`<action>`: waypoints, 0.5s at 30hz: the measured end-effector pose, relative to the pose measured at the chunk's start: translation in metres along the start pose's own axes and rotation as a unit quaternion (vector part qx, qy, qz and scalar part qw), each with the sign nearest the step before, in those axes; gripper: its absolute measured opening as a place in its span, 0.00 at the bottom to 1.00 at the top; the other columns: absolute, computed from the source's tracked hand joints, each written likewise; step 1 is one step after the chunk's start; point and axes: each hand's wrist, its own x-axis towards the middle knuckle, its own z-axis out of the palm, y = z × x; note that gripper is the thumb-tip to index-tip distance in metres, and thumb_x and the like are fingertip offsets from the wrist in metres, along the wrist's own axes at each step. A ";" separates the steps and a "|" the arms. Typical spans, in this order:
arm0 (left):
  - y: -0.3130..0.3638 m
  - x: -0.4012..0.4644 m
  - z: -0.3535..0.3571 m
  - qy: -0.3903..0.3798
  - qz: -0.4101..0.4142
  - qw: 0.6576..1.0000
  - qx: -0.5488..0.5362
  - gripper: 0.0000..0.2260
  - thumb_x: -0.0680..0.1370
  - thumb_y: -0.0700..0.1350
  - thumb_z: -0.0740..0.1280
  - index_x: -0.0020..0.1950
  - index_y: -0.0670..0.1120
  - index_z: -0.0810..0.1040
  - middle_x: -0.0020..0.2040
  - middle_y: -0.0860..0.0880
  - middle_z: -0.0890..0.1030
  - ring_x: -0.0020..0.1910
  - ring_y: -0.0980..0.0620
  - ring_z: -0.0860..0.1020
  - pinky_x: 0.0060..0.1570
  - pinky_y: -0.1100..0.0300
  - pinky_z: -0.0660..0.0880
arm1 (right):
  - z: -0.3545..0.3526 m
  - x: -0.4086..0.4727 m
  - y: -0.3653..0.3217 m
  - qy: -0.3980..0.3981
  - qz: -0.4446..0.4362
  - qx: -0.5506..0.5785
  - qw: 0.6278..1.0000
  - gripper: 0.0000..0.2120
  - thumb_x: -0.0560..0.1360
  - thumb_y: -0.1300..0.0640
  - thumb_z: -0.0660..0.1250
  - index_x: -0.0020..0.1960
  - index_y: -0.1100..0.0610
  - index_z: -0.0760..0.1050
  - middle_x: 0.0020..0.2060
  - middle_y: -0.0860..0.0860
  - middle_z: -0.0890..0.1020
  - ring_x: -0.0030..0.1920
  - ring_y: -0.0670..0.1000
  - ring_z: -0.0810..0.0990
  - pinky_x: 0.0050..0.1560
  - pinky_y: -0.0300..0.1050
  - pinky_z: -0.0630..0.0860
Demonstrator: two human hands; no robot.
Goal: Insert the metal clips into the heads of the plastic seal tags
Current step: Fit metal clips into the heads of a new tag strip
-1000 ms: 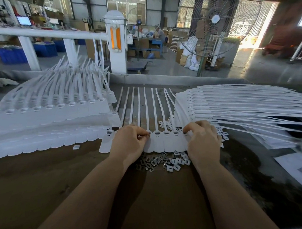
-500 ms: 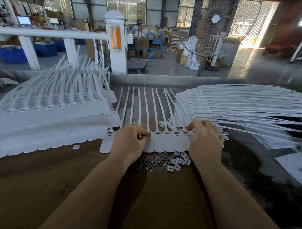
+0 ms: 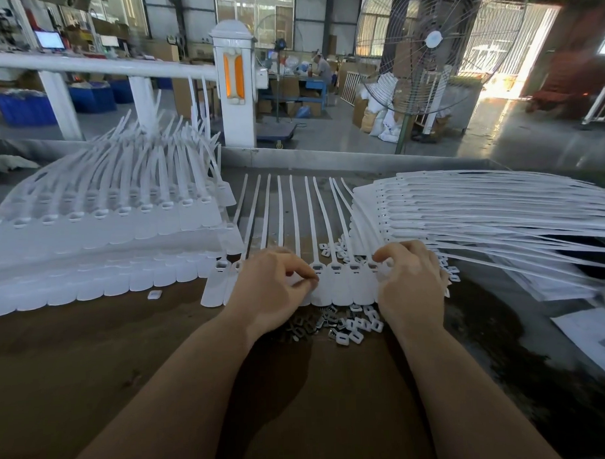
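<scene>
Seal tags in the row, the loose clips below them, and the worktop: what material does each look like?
Seal tags: white plastic, matte and slightly translucent, thin straps bending.
Clips: mixed pile; the darker pieces glint like metal, the white ones look plastic-cased, too small to confirm.
Worktop: brown, dull, stained; likely board or worn laminate, uncertain.

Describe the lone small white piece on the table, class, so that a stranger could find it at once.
Start at the big stack of seal tags on the table's left. Just in front of its near edge lies the small white piece, alone on bare brown tabletop, apart from the clip pile between the hands.
</scene>
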 end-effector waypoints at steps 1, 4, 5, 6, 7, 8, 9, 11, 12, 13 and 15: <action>0.002 -0.001 -0.001 -0.035 0.020 0.999 -0.005 0.04 0.73 0.48 0.70 0.42 0.58 0.81 0.41 0.64 0.75 0.45 0.62 0.73 0.47 0.71 0.66 | 0.000 0.000 0.000 -0.001 -0.001 0.004 1.000 0.14 0.73 0.68 0.63 0.53 0.54 0.78 0.55 0.51 0.75 0.59 0.53 0.70 0.60 0.50 0.61; 0.006 -0.003 -0.001 -0.119 0.068 0.990 -0.019 0.08 0.72 0.46 0.72 0.38 0.60 0.79 0.41 0.63 0.76 0.46 0.65 0.73 0.47 0.72 0.68 | 0.000 0.000 0.000 -0.002 -0.007 0.004 1.000 0.14 0.72 0.69 0.63 0.52 0.54 0.78 0.55 0.51 0.75 0.60 0.53 0.70 0.61 0.50 0.61; 0.006 -0.003 0.000 -0.131 0.079 0.988 -0.020 0.06 0.71 0.46 0.73 0.39 0.59 0.81 0.41 0.63 0.76 0.46 0.65 0.73 0.47 0.73 0.69 | 0.000 0.000 0.000 -0.001 -0.010 0.002 1.000 0.13 0.73 0.68 0.63 0.52 0.54 0.78 0.55 0.50 0.75 0.60 0.52 0.70 0.61 0.50 0.61; 0.006 -0.004 0.000 -0.139 0.085 0.986 -0.019 0.05 0.71 0.46 0.73 0.40 0.57 0.82 0.41 0.63 0.77 0.46 0.64 0.74 0.46 0.73 0.70 | 0.001 -0.001 0.000 0.000 -0.012 0.000 1.000 0.12 0.73 0.67 0.64 0.52 0.54 0.78 0.55 0.50 0.75 0.60 0.52 0.70 0.61 0.50 0.62; 0.006 -0.003 -0.001 -0.145 0.088 0.985 -0.019 0.04 0.71 0.47 0.73 0.42 0.57 0.83 0.42 0.62 0.77 0.46 0.62 0.75 0.46 0.71 0.71 | 0.001 -0.001 0.000 0.001 -0.014 0.000 1.000 0.12 0.73 0.66 0.65 0.52 0.54 0.78 0.55 0.50 0.75 0.60 0.52 0.70 0.61 0.50 0.62; 0.006 -0.003 -0.001 -0.150 0.089 0.985 -0.019 0.05 0.71 0.47 0.73 0.44 0.57 0.83 0.43 0.62 0.77 0.46 0.61 0.75 0.46 0.70 0.72 | 0.001 0.000 0.000 0.002 -0.016 0.002 1.000 0.11 0.73 0.66 0.65 0.52 0.54 0.78 0.55 0.50 0.75 0.60 0.52 0.70 0.61 0.50 0.62; 0.006 -0.003 -0.001 -0.153 0.090 0.984 -0.018 0.05 0.71 0.47 0.73 0.45 0.56 0.83 0.43 0.61 0.77 0.46 0.61 0.74 0.46 0.69 0.72 | 0.001 0.000 0.000 0.002 -0.017 0.004 1.000 0.11 0.73 0.66 0.65 0.52 0.54 0.78 0.55 0.50 0.75 0.60 0.52 0.70 0.61 0.49 0.62; 0.005 -0.003 -0.001 -0.157 0.097 0.983 -0.012 0.07 0.71 0.48 0.73 0.48 0.56 0.84 0.43 0.63 0.75 0.48 0.66 0.72 0.47 0.70 0.70 | 0.001 0.000 0.000 0.002 -0.019 0.008 1.000 0.10 0.73 0.66 0.65 0.51 0.55 0.78 0.54 0.50 0.75 0.60 0.52 0.70 0.61 0.49 0.61; 0.005 -0.003 0.000 -0.159 0.100 0.982 -0.009 0.07 0.71 0.48 0.73 0.49 0.55 0.84 0.43 0.63 0.75 0.48 0.70 0.70 0.48 0.71 0.67 | 0.001 0.000 0.000 0.002 -0.019 0.010 1.000 0.10 0.73 0.66 0.65 0.51 0.55 0.78 0.54 0.51 0.75 0.60 0.52 0.70 0.61 0.48 0.61; 0.004 -0.003 0.001 -0.160 0.103 0.982 -0.006 0.07 0.72 0.48 0.73 0.49 0.55 0.84 0.43 0.64 0.74 0.48 0.74 0.68 0.48 0.72 0.65 | 0.001 0.000 0.000 0.002 -0.020 0.012 1.000 0.10 0.73 0.66 0.65 0.51 0.55 0.78 0.54 0.51 0.75 0.60 0.52 0.70 0.61 0.48 0.61; 0.004 -0.003 0.003 -0.159 0.102 0.982 -0.006 0.06 0.72 0.48 0.72 0.48 0.54 0.84 0.42 0.65 0.73 0.47 0.78 0.66 0.48 0.75 0.61 | 0.001 0.000 0.001 0.002 -0.022 0.014 1.000 0.10 0.73 0.66 0.66 0.51 0.55 0.78 0.54 0.51 0.75 0.59 0.52 0.70 0.61 0.48 0.61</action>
